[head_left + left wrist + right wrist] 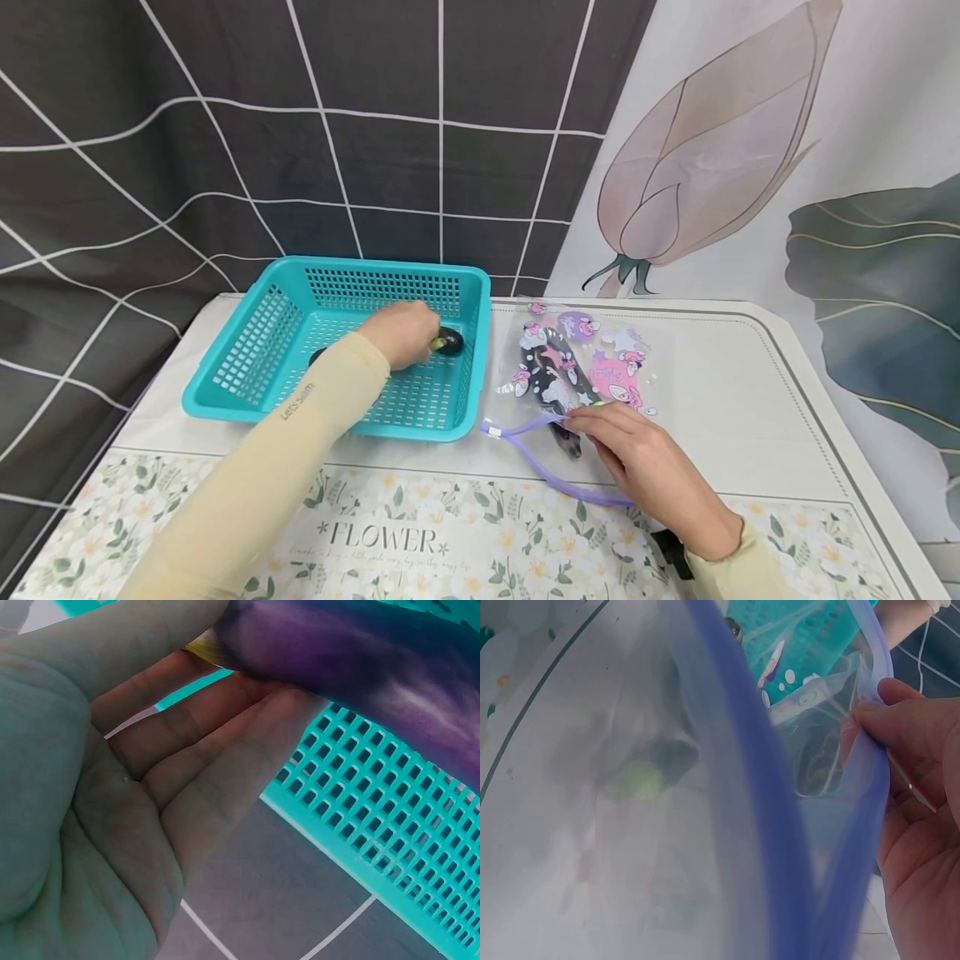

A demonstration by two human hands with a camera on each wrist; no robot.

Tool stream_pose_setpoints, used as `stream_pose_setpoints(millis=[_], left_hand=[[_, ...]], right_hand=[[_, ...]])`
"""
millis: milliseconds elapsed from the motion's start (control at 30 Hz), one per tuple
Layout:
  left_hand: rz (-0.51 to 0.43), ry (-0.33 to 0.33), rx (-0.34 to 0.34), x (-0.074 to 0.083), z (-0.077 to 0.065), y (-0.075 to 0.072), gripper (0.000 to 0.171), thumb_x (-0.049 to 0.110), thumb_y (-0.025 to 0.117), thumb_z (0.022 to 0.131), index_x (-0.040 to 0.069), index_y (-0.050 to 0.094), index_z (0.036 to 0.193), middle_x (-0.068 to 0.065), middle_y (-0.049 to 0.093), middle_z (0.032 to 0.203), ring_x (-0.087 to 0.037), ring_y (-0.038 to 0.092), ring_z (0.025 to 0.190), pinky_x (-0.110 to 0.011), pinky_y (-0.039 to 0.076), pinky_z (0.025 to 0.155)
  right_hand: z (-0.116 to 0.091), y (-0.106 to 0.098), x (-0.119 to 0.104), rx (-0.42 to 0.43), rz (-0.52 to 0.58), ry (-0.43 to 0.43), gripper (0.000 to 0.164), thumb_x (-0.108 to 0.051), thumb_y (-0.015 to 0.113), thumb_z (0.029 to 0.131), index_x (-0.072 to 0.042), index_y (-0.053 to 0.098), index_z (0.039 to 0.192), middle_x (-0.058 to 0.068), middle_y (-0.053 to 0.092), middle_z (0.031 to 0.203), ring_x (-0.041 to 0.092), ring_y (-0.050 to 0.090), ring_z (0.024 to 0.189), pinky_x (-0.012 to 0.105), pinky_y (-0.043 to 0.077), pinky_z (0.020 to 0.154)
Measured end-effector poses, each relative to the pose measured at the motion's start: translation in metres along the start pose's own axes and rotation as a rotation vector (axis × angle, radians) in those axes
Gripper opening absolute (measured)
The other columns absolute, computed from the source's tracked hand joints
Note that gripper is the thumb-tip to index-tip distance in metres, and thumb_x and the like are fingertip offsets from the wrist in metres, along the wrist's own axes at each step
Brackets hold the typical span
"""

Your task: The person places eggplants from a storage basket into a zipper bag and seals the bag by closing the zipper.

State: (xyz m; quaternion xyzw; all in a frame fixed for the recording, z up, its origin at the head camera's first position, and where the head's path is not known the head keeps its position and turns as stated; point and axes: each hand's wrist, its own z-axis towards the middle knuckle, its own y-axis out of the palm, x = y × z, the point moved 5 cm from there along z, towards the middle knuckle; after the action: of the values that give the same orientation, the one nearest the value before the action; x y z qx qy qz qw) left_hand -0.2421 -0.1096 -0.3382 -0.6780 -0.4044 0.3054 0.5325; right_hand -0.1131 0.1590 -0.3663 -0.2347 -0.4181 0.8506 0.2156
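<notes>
In the head view my left hand [405, 333] reaches into a turquoise basket [480, 367] and holds a dark eggplant [450, 340] near its stem. Close up in the left wrist view, thumb and fingertips pinch the stem end of the glossy purple eggplant [322, 652]. My right hand [637, 454] pinches the purple zip edge of a clear printed zip bag [630, 342]; thumb and finger grip that rim in the right wrist view. Long dark eggplants [540, 367] lie inside the bag, whose mouth stands apart.
Another dark rounded end [317, 356] shows in the basket beside the left forearm, mostly hidden. A white slider [493, 432] sits at the zip's left end. The floral mat [390, 533] covers the table's front, and a dark grid-patterned curtain [390, 167] hangs behind the basket.
</notes>
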Motion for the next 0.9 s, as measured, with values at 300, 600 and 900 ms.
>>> stream_pose_setpoints(millis=[300, 600, 900], left_hand=[[-0.036, -0.023, 0.016, 0.0, -0.008, -0.007, 0.015, 0.014, 0.076, 0.09, 0.003, 0.074, 0.1, -0.007, 0.067, 0.085, -0.02, 0.059, 0.075, -0.035, 0.059, 0.08], [-0.078, -0.018, 0.063, 0.0, -0.017, -0.012, 0.012, 0.013, 0.077, 0.089, 0.003, 0.074, 0.094, -0.005, 0.068, 0.081, -0.018, 0.06, 0.071, -0.033, 0.059, 0.076], [-0.085, -0.021, 0.114, 0.007, -0.028, -0.023, 0.012, 0.013, 0.077, 0.089, 0.003, 0.076, 0.096, -0.006, 0.071, 0.086, -0.018, 0.062, 0.073, -0.034, 0.06, 0.076]], right_hand=[[0.0, 0.001, 0.001, -0.011, 0.009, 0.011, 0.04, -0.025, 0.036, 0.109, -0.008, 0.072, 0.112, 0.001, 0.07, 0.113, 0.019, 0.065, 0.105, 0.018, 0.044, 0.099], [0.0, 0.002, 0.002, 0.004, 0.03, 0.025, 0.05, -0.03, 0.028, 0.11, -0.007, 0.072, 0.107, 0.001, 0.07, 0.111, 0.02, 0.065, 0.105, 0.013, 0.037, 0.106], [-0.001, 0.001, 0.005, 0.01, 0.03, 0.069, 0.047, -0.034, 0.032, 0.11, -0.01, 0.071, 0.103, -0.002, 0.069, 0.105, 0.018, 0.066, 0.103, 0.014, 0.041, 0.101]])
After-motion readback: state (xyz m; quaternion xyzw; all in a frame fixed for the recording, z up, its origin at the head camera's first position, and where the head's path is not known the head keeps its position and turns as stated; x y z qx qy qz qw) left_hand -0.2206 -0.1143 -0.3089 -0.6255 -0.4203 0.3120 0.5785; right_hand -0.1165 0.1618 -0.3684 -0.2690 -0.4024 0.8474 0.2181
